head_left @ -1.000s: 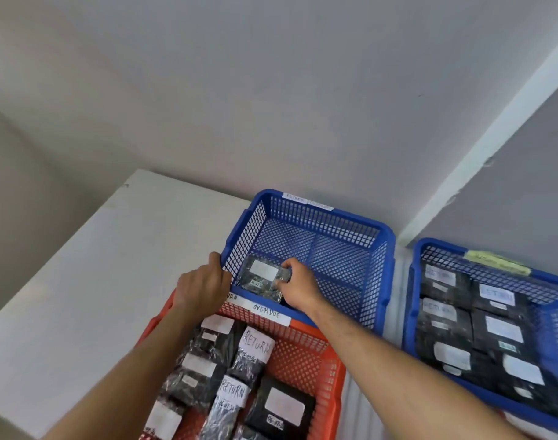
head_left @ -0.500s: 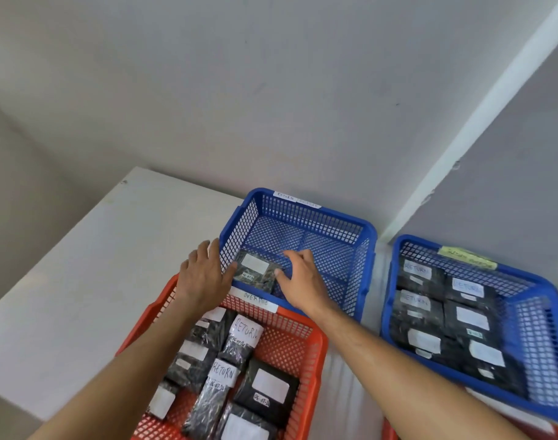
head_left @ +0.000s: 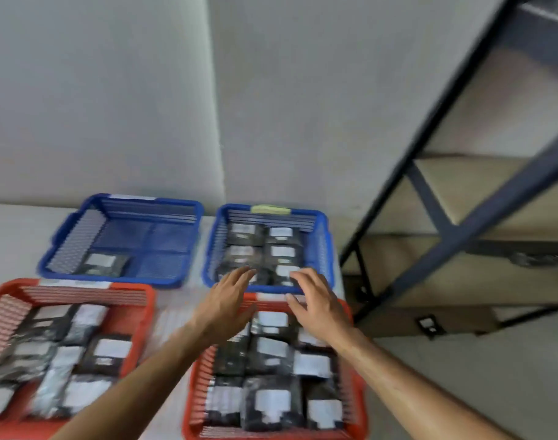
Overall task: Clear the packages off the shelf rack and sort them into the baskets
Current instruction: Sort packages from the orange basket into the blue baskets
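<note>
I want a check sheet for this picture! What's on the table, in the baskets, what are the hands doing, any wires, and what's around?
Surface: white table bearing four baskets.
Job's things: left blue basket holds one package; right blue basket, left red basket and right red basket hold many dark packages with white labels. Labels too blurred to read.
Clutter: nothing seen.
Grippers: left hand and right hand open, holding nothing, over the right-side baskets.
Cables: nothing seen.
Surroundings: grey wall; dark metal shelf rack at right, its visible shelves show no packages.
</note>
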